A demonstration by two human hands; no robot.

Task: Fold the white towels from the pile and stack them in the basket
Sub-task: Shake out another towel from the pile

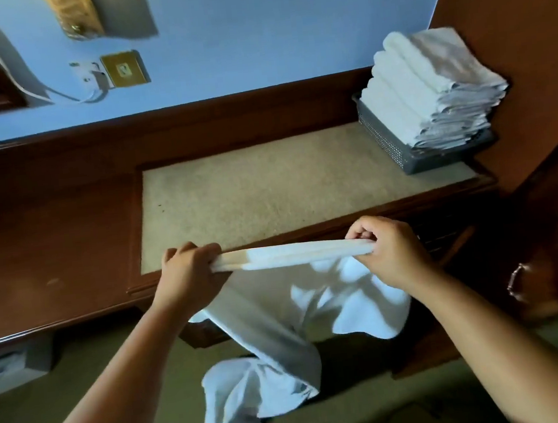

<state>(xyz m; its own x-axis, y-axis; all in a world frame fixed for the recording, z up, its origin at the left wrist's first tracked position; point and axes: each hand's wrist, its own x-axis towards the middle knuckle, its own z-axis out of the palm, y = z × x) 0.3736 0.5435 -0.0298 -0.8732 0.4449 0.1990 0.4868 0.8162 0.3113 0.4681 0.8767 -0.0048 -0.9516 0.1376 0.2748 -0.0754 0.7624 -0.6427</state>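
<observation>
I hold a white towel [292, 254] stretched taut along its top edge, in front of the desk's near edge. My left hand [189, 272] grips its left corner and my right hand [390, 251] grips its right corner. The rest of the towel hangs down crumpled below my hands toward the floor. At the back right of the desk stands a grey perforated basket [387, 141] with a tall stack of folded white towels [427, 92] rising well above its rim. The pile of unfolded towels is not clearly seen.
The desk has a beige inlaid top [268, 185] with a dark wooden frame. A wooden cabinet [529, 47] stands at the right, its drawer handle [516, 284] low down. A wall socket [123, 69] with a cable is on the blue wall. A box [14, 363] sits on the carpet at the left.
</observation>
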